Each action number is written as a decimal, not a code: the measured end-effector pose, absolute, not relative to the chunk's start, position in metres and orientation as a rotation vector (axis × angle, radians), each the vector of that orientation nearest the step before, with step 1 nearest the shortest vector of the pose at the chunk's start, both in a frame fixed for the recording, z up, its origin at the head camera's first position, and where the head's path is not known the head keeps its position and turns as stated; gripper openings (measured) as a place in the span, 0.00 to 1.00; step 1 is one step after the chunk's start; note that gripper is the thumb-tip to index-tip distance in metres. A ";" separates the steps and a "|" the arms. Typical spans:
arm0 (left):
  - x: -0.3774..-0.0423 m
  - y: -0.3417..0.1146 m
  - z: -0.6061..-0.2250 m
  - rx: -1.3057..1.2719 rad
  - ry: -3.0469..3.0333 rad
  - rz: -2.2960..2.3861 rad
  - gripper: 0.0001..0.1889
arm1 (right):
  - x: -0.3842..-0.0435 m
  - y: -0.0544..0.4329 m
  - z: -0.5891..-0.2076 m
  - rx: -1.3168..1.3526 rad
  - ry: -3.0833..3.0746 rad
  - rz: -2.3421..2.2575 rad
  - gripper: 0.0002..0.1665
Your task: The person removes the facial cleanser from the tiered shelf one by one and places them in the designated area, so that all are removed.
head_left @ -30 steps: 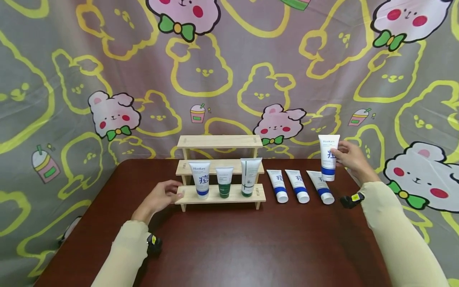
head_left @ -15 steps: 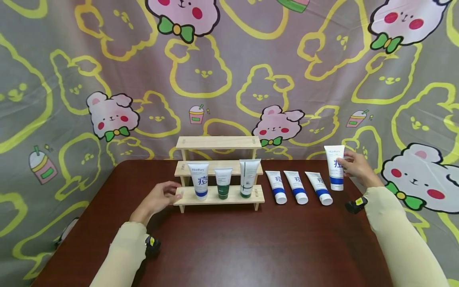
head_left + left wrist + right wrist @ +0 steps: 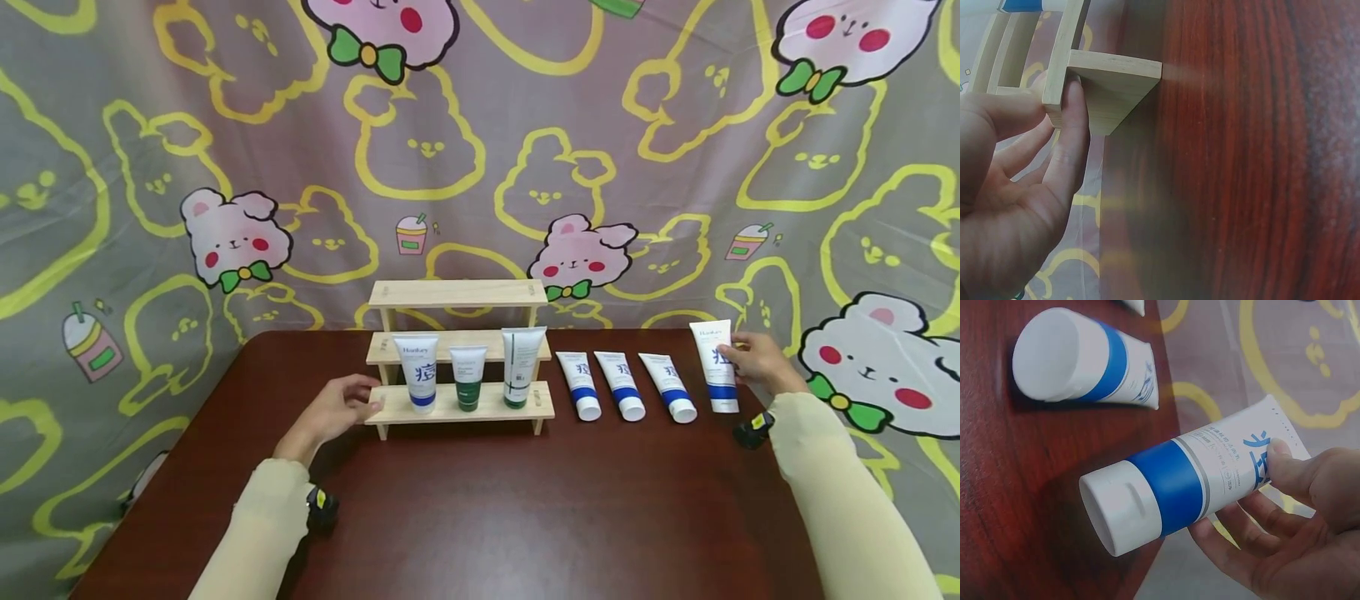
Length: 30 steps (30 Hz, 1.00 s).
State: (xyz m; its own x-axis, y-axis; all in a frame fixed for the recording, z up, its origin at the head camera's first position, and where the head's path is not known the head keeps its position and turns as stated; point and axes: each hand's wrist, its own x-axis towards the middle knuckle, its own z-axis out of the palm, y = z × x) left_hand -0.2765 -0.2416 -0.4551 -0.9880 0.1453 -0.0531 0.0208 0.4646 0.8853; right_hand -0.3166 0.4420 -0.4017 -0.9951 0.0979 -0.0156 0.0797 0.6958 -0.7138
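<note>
My right hand (image 3: 765, 362) pinches a white squeeze tube (image 3: 714, 364) with a blue band, thumb on its front and fingers behind. Its cap points down, close over the table, as the right wrist view shows the tube (image 3: 1191, 481) from the cap side. Beside it, three similar blue-banded tubes lie in a row, the nearest being this tube (image 3: 667, 387). At the left end of the wooden tiered stand (image 3: 457, 417), my left hand (image 3: 333, 412) grips the lowest shelf; the left wrist view has the thumb above and a finger under the board (image 3: 1055, 69).
On the lowest shelf stand a blue-banded tube (image 3: 417, 372), a short green-bottomed tube (image 3: 468, 377) and a taller white-and-green tube (image 3: 521, 364). The dark red table (image 3: 525, 508) ends at a patterned curtain (image 3: 465, 167) behind and at the sides.
My right hand has lowered the squeeze tube toward the table and moved it rightward, to the right of the lying tubes. The left hand keeps its grip on the shelf.
</note>
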 end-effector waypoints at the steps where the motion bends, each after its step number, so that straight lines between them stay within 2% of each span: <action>1: -0.277 -0.241 -0.455 0.147 2.582 1.560 0.22 | -0.317 0.444 -0.403 -0.149 -2.878 1.210 0.32; 7: -0.276 -0.240 -0.453 0.146 2.576 1.571 0.22 | -0.316 0.452 -0.410 -0.170 -2.921 1.207 0.36; 12: -0.275 -0.241 -0.452 0.158 2.581 1.571 0.22 | -0.316 0.455 -0.415 -0.170 -2.894 1.193 0.35; 22: -0.274 -0.244 -0.451 0.177 2.582 1.566 0.22 | -0.323 0.456 -0.439 -0.350 -2.705 1.305 0.36; 30: -0.274 -0.242 -0.449 0.175 2.563 1.576 0.22 | -0.322 0.454 -0.443 -0.418 -2.765 1.159 0.31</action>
State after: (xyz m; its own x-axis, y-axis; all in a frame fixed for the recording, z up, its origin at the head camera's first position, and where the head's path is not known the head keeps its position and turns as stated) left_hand -0.2737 -0.2422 -0.4492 -0.9852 0.1648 -0.0478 0.0316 0.4484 0.8933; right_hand -0.3217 0.4541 -0.4435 -0.9555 0.2950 -0.0008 0.2074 0.6698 -0.7130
